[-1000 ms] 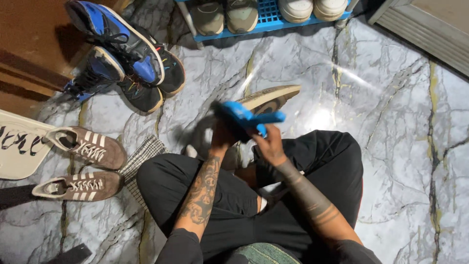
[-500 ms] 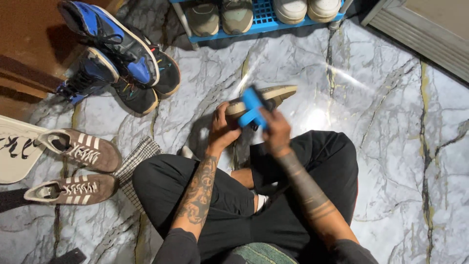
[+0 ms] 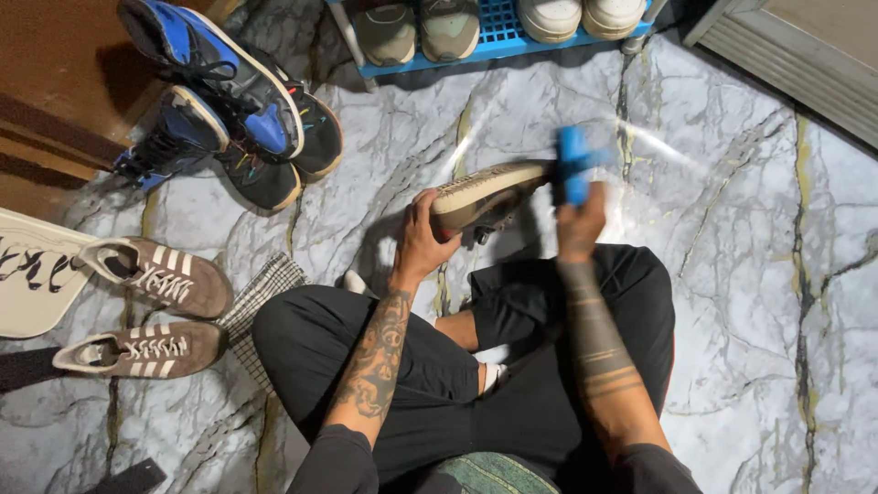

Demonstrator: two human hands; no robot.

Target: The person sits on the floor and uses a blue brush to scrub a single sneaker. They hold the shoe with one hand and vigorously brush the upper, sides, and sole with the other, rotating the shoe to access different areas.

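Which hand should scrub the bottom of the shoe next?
Right. The right hand already holds the blue brush at the shoe's toe, while the left hand grips its heel.

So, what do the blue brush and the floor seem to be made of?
The blue brush in the right hand looks like moulded plastic: one even bright colour, though motion blurs it. The floor seems polished marble or marble-look tile: grey veins and a sharp glare of light on it.

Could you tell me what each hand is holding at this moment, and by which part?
The left hand grips the tan-soled shoe at its heel end, sole up. The right hand holds the blue brush by its lower end.
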